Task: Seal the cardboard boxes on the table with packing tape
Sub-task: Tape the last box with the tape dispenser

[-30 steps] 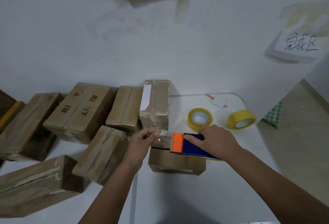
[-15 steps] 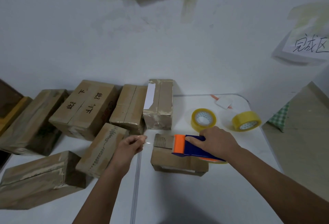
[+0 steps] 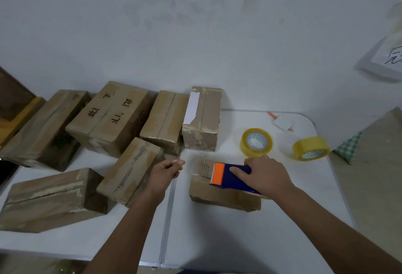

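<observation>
1. Two hands working: right hand point(image 3: 264, 173) grip clamped on tape dispenser point(image 3: 230, 177), atop small box point(image 3: 224, 191) on counter point(image 3: 217, 241).
2. I see left hand point(image 3: 166, 170) pinching tape end, left of box; box's long axis runs left-right.

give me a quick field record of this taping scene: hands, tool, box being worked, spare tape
left hand: pinches the pulled end of clear tape, held left of the box
right hand: grips the tape dispenser
tape dispenser: blue with orange front, resting on the box top
box being taped: small cardboard box, on the white table
spare tape rolls: two yellow, one behind the right hand, one further right
</observation>
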The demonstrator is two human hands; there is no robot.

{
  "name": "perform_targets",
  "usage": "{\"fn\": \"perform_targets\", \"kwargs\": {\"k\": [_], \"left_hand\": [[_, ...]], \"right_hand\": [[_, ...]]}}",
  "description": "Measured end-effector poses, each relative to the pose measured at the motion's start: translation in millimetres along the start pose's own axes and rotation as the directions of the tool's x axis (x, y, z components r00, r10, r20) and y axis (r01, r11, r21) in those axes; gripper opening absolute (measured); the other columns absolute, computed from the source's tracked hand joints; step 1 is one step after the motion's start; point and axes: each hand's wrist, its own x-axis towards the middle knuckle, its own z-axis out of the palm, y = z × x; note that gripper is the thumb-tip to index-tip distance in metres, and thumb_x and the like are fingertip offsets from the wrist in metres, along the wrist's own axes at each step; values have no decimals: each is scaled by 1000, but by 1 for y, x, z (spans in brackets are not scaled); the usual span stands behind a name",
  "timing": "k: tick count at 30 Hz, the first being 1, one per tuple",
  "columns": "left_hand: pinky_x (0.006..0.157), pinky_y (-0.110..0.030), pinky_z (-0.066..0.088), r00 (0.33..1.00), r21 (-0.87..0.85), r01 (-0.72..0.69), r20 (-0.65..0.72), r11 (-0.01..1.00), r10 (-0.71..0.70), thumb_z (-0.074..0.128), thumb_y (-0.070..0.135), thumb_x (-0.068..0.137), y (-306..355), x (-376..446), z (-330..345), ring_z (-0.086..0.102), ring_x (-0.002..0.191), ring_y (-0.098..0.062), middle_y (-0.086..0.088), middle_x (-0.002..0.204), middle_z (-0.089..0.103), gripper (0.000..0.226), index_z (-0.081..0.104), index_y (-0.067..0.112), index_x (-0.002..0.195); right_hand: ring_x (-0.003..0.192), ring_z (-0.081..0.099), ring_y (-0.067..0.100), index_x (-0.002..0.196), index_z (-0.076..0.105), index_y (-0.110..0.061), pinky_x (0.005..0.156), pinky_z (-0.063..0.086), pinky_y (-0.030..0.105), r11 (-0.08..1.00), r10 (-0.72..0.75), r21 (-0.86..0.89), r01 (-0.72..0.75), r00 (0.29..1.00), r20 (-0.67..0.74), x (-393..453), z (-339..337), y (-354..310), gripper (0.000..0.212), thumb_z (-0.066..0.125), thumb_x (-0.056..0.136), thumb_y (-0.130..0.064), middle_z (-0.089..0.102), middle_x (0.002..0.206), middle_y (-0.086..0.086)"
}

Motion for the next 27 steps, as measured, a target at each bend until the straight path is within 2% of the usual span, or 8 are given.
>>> {"fn": "perform_targets", "kwargs": {"k": [8,14,18,20,23,25,27], "left_hand": [[78,-27,49,999,-17,47,10,999,-46,70,22,91,-21,20,1,55,79,-15,-2,81,63,15,73,7,91],[84,-28,49,993,-79,91,85,993,-85,64,20,95,-39,22,8,53,84,-16,-3,89,62,20,72,4,105],[93,-42,51,978,-84,114,186,990,-97,59,23,99,-50,23,21,57,88,-26,-19,96,67,22,72,7,105],[89,-40,54,981,-90,111,169,990,-95,54,23,101,-56,23,30,61,91,-28,-17,98,69,20,69,10,102],[72,-30,52,989,-7,104,105,995,-103,50,30,103,-61,21,40,63,94,-26,-9,105,63,15,58,20,112],[72,-32,52,984,28,164,63,986,-165,53,34,101,-63,21,43,61,98,-27,-8,109,56,23,45,21,119],[74,-33,52,973,78,225,40,971,-229,54,31,101,-66,26,46,60,98,-26,-10,110,57,26,44,15,119]], "right_hand": [[77,61,17,86,59,-22,72,53,33,998,57,-43,-56,998,25,6,4,-14,54,39,89,-72,63,82,-3],[81,62,18,89,57,-21,74,53,33,995,66,-84,-59,995,77,9,2,-22,52,39,90,-71,65,89,-1],[76,59,18,88,55,-20,70,51,31,992,53,-120,-41,994,93,10,1,-31,50,40,91,-68,63,88,0],[72,55,18,85,52,-20,65,46,30,990,50,-137,-38,995,86,11,1,-34,49,40,92,-67,60,84,0],[71,54,17,86,54,-19,63,43,29,989,63,-140,-50,994,91,13,1,-35,49,40,92,-66,58,82,-1],[71,55,18,87,57,-19,63,43,29,988,72,-141,-59,993,90,14,2,-35,51,40,92,-67,60,83,0],[71,55,18,86,56,-19,63,43,30,988,75,-144,-63,994,82,14,2,-35,50,40,91,-67,60,83,0]]}}
